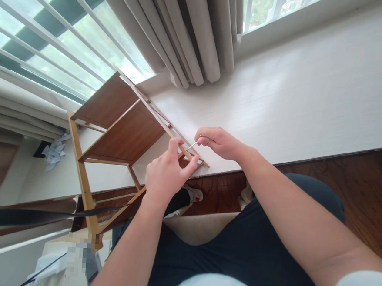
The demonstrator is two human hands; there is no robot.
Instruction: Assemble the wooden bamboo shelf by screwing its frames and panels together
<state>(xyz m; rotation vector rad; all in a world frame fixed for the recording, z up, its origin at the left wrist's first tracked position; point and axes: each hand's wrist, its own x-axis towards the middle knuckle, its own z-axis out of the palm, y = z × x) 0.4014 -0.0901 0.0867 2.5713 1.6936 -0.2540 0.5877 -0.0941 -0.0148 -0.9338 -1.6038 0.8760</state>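
A wooden shelf rack (126,134) with brown panels and pale frame bars leans at a slant in front of me. My left hand (168,167) grips its near end, with the index finger over a bar and the thumb on the other side. My right hand (215,141) is closed round a thin metal hex key (192,146), most of which the fingers hide. The tool's shaft points down and left to the frame bar between my hands. Its tip meets the wood there; a screw is too small to make out.
A white ledge (295,93) runs along the window behind the rack. Grey curtains (198,34) hang above it. Crumpled paper (55,151) lies at the left. A black strap (42,216) crosses the lower left. Dark wooden floor (364,190) shows below the ledge, with a shoe (196,195) near the rack.
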